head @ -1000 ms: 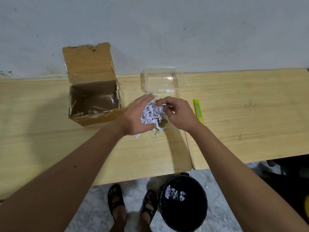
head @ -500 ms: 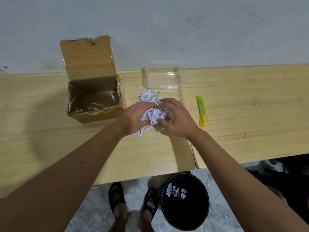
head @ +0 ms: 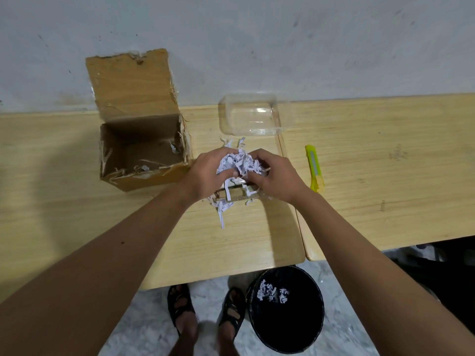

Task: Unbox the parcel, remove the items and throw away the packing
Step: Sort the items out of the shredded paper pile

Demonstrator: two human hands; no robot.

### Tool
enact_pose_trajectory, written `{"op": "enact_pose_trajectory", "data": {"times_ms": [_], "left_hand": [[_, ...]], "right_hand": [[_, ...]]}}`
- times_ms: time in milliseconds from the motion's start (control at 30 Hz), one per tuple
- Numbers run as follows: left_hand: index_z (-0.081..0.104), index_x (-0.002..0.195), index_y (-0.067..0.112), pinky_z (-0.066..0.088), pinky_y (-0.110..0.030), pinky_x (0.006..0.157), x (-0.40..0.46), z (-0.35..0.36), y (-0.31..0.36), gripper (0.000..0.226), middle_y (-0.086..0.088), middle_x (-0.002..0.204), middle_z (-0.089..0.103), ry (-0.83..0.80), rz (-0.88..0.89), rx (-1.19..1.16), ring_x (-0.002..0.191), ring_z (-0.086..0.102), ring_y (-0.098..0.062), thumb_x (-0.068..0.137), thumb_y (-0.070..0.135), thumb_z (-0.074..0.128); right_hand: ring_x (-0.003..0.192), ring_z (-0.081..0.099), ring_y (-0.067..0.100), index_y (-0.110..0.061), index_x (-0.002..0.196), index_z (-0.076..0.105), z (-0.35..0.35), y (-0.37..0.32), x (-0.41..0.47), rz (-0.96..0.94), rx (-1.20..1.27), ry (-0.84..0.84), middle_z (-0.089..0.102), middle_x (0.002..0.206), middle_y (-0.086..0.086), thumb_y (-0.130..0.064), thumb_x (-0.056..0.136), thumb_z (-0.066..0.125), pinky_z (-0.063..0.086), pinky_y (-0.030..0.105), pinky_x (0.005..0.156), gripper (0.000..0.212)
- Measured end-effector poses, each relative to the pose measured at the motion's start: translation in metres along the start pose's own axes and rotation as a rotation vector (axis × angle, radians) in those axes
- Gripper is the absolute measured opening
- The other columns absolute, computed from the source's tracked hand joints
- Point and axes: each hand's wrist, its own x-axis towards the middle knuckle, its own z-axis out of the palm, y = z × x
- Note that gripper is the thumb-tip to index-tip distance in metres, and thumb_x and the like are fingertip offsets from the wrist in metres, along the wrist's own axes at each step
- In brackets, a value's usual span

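Both hands cupped together over the middle of the wooden table (head: pixel 77 201), fingers curled around one clump of white shredded paper (head: pixel 237 163). Left hand (head: pixel 208 176) closed on the clump's left side, right hand (head: pixel 275 176) closed on its right, thumbs meeting near the centre. A few loose strips trailing down from the clump to the tabletop — one long strip hanging toward the near edge. Beneath the hands, partly hidden, a small flat object (head: pixel 236 195) with a light, ruled-looking edge; too covered to name.

To the left, just beside the left hand, the opened cardboard box (head: pixel 144 150), its lid flap standing upright against the grey wall (head: pixel 257 34), only a few scraps and shreds left inside. Behind the hands, near the wall, a clear plastic container (head: pixel 250 118), nothing visible in it. To the right, apart from the right hand, a yellow-green utility knife (head: pixel 314 167) lying on the adjoining table (head: pixel 385 176).

On the marble floor below the table edge, a black waste bin (head: pixel 285 309) with some white shreds in it — next to two feet in dark sandals (head: pixel 180 304).
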Motion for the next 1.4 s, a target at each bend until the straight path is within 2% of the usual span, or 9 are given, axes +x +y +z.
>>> {"op": "enact_pose_trajectory", "data": {"times_ms": [167,267,333,500,633,833,1000,1200,1400], "left_hand": [[0.063,0.137,0.018,0.048,-0.027,0.088,-0.002,0.004,0.001,0.047,-0.014,0.112,0.074,0.041,-0.083,-0.104,0.091,0.068,-0.015,0.092,0.026,0.077],[0.065,0.132,0.017,0.040,-0.014,0.069,-0.004,0.006,-0.005,0.043,0.005,0.084,0.069,0.033,-0.073,-0.139,0.059,0.055,0.000,0.092,0.026,0.077],[0.065,0.130,0.019,0.036,-0.009,0.062,-0.004,0.006,-0.008,0.040,-0.009,0.075,0.067,0.015,-0.078,-0.144,0.049,0.042,-0.008,0.093,0.029,0.077],[0.058,0.128,0.043,0.049,-0.024,0.085,0.000,0.006,-0.014,0.048,-0.017,0.086,0.066,-0.037,-0.104,-0.138,0.072,0.051,-0.018,0.084,0.063,0.065],[0.059,0.132,0.035,0.054,-0.032,0.081,0.001,0.008,-0.017,0.042,-0.030,0.099,0.071,-0.033,-0.105,-0.108,0.073,0.063,-0.041,0.093,0.043,0.072],[0.061,0.133,0.028,0.041,-0.014,0.062,0.000,0.005,-0.012,0.041,-0.015,0.070,0.059,-0.047,-0.127,-0.107,0.045,0.043,-0.006,0.095,0.039,0.072],[0.058,0.137,0.029,0.052,-0.043,0.100,0.000,0.006,-0.018,0.047,-0.016,0.119,0.072,-0.070,-0.146,-0.095,0.095,0.065,-0.025,0.095,0.047,0.069],[0.055,0.144,0.020,0.044,-0.045,0.111,0.000,0.005,-0.014,0.056,-0.011,0.142,0.062,-0.059,-0.153,-0.078,0.132,0.056,-0.029,0.095,0.041,0.071],[0.058,0.143,0.014,0.050,-0.040,0.100,0.002,0.003,-0.011,0.056,-0.014,0.134,0.068,-0.070,-0.183,-0.091,0.122,0.063,-0.035,0.094,0.037,0.073]], "right_hand": [[0.069,0.063,0.022,-0.019,0.103,0.067,-0.005,0.005,0.014,0.063,-0.102,-0.058,0.066,0.078,0.000,-0.022,0.091,0.074,0.050,0.034,0.066,0.014],[0.093,0.063,0.022,-0.020,0.116,0.070,-0.007,0.011,0.014,0.058,-0.100,-0.030,0.068,0.106,0.005,-0.022,0.089,0.078,0.049,0.032,0.083,0.029],[0.108,0.060,0.016,-0.020,0.127,0.067,-0.014,0.006,0.007,0.098,0.011,0.002,0.063,0.124,0.002,-0.018,0.086,0.079,0.049,0.026,0.093,0.042],[0.125,0.056,0.013,-0.022,0.129,0.064,-0.030,-0.017,-0.015,-0.080,0.070,0.138,0.061,0.132,-0.007,-0.002,0.077,0.060,0.040,0.019,0.102,0.056],[0.097,0.069,0.013,-0.011,0.110,0.075,-0.019,-0.030,-0.031,-0.184,0.107,0.079,0.074,0.104,-0.005,0.011,0.080,0.061,0.052,0.023,0.088,0.040],[0.092,0.063,0.017,-0.017,0.111,0.074,0.003,0.000,-0.031,-0.222,-0.256,-0.110,0.070,0.100,-0.003,-0.018,0.080,0.079,0.054,0.037,0.083,0.032],[0.103,0.062,0.022,-0.019,0.116,0.072,0.006,0.009,-0.029,-0.208,-0.342,-0.142,0.067,0.109,-0.002,-0.034,0.075,0.086,0.054,0.036,0.086,0.046],[0.101,0.064,0.022,-0.014,0.119,0.073,0.003,0.008,-0.036,-0.243,-0.342,-0.140,0.069,0.107,0.001,-0.032,0.077,0.083,0.055,0.034,0.084,0.047],[0.086,0.058,0.006,-0.016,0.115,0.073,-0.042,-0.005,-0.049,-0.250,-0.241,-0.055,0.063,0.102,-0.009,-0.021,0.079,0.083,0.048,0.021,0.082,0.038]]}}
